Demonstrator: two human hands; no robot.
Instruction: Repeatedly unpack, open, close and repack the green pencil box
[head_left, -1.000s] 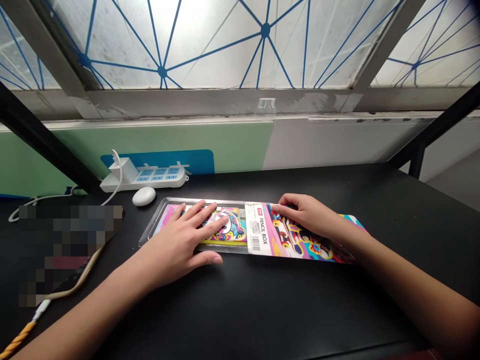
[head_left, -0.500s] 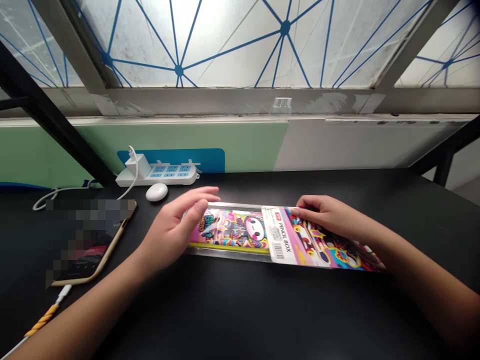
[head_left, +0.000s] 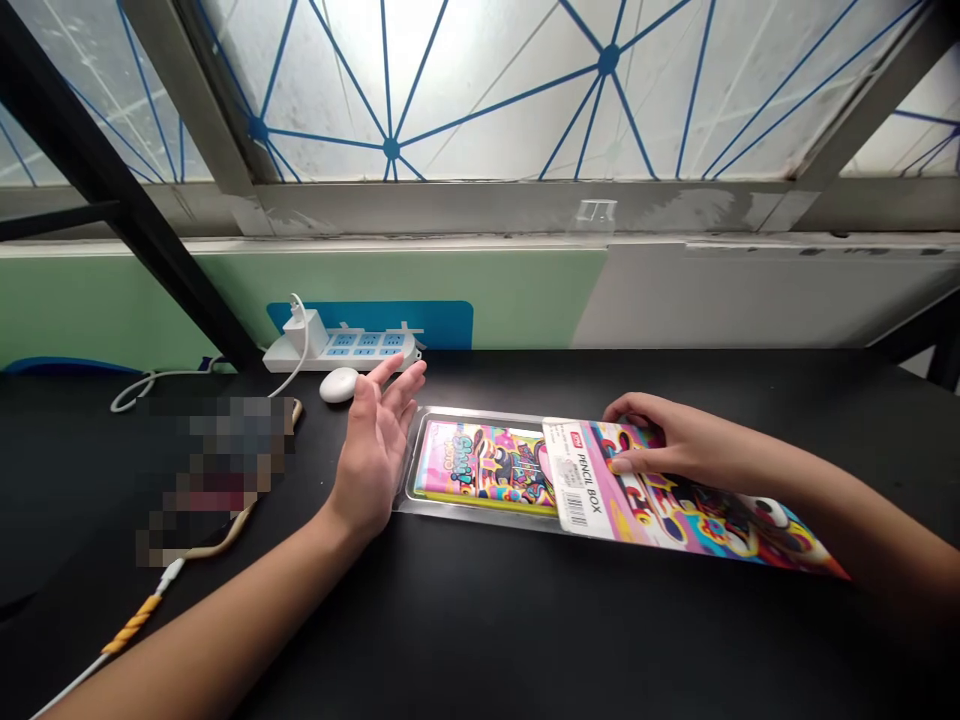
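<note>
A pencil box (head_left: 487, 465) with a bright cartoon print and yellow edge lies in a clear plastic tray (head_left: 450, 512). The tray's right part is inside a colourful cardboard sleeve (head_left: 581, 490) with a white panel reading "PENCIL BOX". My right hand (head_left: 649, 435) grips the sleeve at its far edge, thumb on the top face and fingers curled over the edge. At the tray's left end my left hand (head_left: 375, 450) stands on its side, fingers stretched and apart. Its palm faces the tray and the heel seems to touch the end.
A phone (head_left: 247, 510), partly blurred out, lies at left with a charging cable (head_left: 131, 625) plugged in. Behind my left hand are a white oval case (head_left: 339, 386) and a white power strip (head_left: 360, 347). A black frame post (head_left: 142, 220) slants down at left.
My left hand has turned palm toward the tray's end, its fingers now raised off the package. Less of the pencil box shows beside the sleeve. The whole view has shifted slightly.
</note>
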